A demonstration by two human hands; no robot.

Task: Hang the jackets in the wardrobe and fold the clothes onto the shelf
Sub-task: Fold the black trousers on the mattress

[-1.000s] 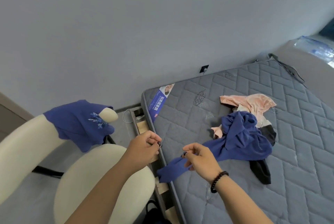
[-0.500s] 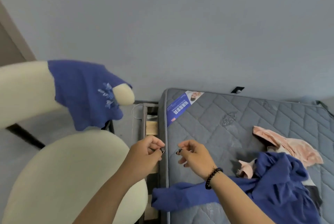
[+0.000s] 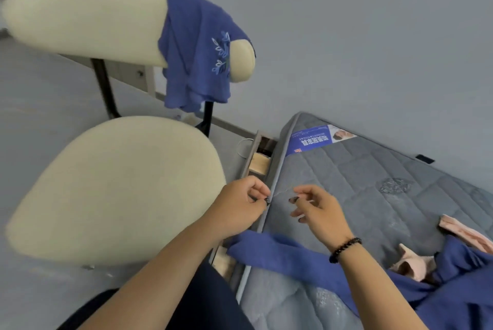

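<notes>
I am seeing a grey quilted mattress point(image 3: 360, 185) lying beside a cream chair point(image 3: 114, 185). A blue garment point(image 3: 306, 260) is sprawling over the mattress edge; another blue top point(image 3: 194, 47) is draping the chair back. Left hand point(image 3: 240, 209) is pinching a thin thread point(image 3: 280, 192); right hand point(image 3: 320, 209), its grip narrow, is pinching the other end.

Count: two blue garments, one point(image 3: 197, 47) up-left of my pinch, one point(image 3: 306, 260) below; one pink garment point(image 3: 410, 263) lower right; one chair point(image 3: 120, 185).
</notes>
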